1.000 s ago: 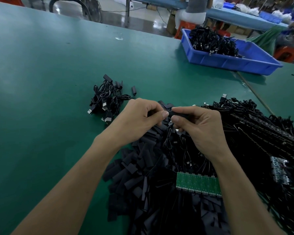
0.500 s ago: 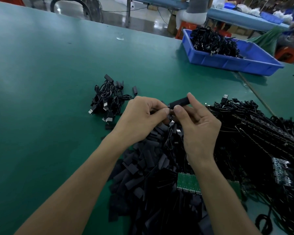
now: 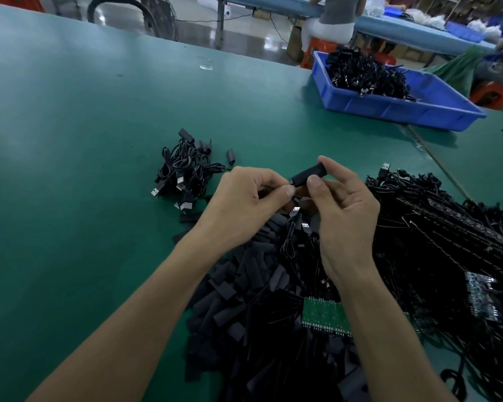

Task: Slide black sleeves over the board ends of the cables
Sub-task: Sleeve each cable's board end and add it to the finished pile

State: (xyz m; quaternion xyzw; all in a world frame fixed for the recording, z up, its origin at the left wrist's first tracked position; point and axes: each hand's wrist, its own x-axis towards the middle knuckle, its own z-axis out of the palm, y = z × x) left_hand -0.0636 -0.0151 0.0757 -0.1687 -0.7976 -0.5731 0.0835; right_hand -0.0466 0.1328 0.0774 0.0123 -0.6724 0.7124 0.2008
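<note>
Your right hand (image 3: 343, 210) pinches the short black tubular sleeve (image 3: 309, 175) between thumb and forefinger, while your left hand (image 3: 244, 204) pinches at its lower-left mouth, apparently gripping the cable end.

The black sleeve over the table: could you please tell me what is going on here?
A person is sleeving cable ends at a green table. The right hand pinches a black sleeve, and the left hand pinches its near end. Loose sleeves are piled beneath the hands; a small cable bundle lies to the left.
</note>
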